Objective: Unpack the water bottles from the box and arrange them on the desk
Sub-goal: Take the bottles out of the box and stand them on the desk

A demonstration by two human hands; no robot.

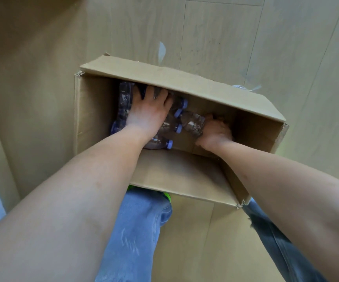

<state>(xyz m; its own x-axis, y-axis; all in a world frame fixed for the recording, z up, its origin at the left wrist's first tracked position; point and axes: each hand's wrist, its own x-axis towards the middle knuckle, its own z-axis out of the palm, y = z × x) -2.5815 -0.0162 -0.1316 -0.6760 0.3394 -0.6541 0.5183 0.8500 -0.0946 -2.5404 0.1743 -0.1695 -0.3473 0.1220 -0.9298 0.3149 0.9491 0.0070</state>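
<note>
Mid-frame, the box [164, 78] sits on the floor [246, 37], bottles [123, 102] lying inside it. The left hand [147, 112] spreads open across the left bottles; the right hand [215, 133] grips one bottle [194, 124] by its base.

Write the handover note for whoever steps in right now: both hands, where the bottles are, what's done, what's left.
Left hand: down inside the cardboard box, fingers spread over the pile of clear bottles at the box's left end; a firm grip is not visible.
Right hand: also in the box, curled round the base of one bottle lying on its side.
Bottles: several with purple caps lie loose on the box bottom, mostly left and centre. The box stands open on the wooden floor.
Done: box opened, one bottle gripped.
Left: lift every bottle out and arrange them on the desk, which is out of view.
</note>
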